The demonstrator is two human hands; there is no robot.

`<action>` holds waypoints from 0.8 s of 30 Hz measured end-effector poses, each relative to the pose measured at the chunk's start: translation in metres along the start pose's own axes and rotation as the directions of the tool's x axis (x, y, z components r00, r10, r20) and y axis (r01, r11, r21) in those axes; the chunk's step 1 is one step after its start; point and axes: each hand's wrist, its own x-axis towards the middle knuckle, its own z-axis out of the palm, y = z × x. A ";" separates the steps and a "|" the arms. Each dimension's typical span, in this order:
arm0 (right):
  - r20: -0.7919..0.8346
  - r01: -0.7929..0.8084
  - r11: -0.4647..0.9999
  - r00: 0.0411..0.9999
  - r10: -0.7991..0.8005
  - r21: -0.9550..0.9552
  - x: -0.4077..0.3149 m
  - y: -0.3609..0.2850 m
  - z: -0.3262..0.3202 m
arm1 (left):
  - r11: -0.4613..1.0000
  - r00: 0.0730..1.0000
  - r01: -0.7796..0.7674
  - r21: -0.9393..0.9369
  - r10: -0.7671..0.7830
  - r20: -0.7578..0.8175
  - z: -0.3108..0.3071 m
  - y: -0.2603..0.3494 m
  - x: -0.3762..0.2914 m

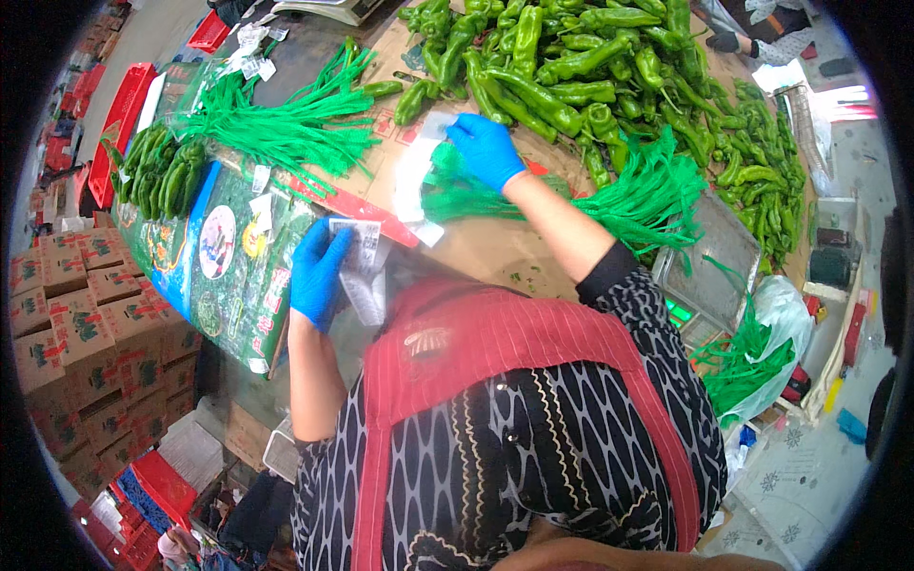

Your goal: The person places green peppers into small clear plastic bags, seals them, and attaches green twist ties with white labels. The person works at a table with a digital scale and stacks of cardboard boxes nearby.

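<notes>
My left hand, in a blue glove, grips a strip of printed white labels between thumb and fingers at the near edge of the work surface. My right hand, also gloved in blue, is over the cardboard and pinches the end of a green mesh bag beside a white label strip. More green mesh bags lie bunched under and right of my right forearm. A large heap of long green peppers lies beyond my right hand.
Another bunch of green mesh and a packed bundle of peppers lie on the left. A metal tray sits at the right. Stacked cardboard boxes stand at the lower left. A co-worker's dark-gloved hand is at the top right.
</notes>
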 end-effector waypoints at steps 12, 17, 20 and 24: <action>0.520 -0.060 0.995 0.849 0.095 -0.085 -0.035 -0.046 -0.081 | 0.966 0.952 0.001 0.259 -0.081 0.297 0.111 0.012 0.068; 0.544 -0.124 0.983 0.839 0.032 0.134 -0.045 -0.029 -0.082 | 0.946 0.933 0.033 0.321 -0.145 0.330 0.115 -0.006 0.088; 0.571 -0.172 0.978 0.818 0.073 0.122 -0.037 -0.022 -0.083 | 0.963 0.920 0.103 0.249 -0.188 0.344 0.116 -0.006 0.096; 0.574 -0.211 0.970 0.812 0.106 0.119 -0.030 -0.021 -0.082 | 0.962 0.906 0.136 0.238 -0.218 0.363 0.112 -0.006 0.105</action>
